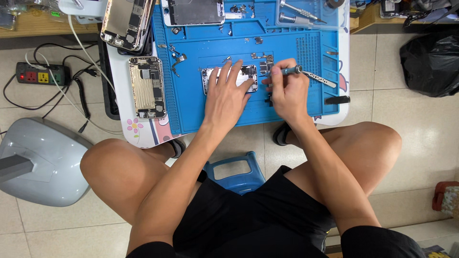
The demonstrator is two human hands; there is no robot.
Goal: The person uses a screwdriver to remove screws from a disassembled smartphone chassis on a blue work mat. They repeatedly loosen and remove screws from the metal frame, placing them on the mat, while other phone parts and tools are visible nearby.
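Phone: opened, long axis left-right, under flat, open left hand.
Right hand: just right, pinching screwdriver.

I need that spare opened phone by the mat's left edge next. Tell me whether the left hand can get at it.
Probably yes. The left hand rests flat on the opened phone at mid-mat. The spare opened phone lies face-up on the white table, off the blue mat, with nothing lying between them.

phone repair workshop | blue work mat | opened phones | screwdrivers | loose small parts
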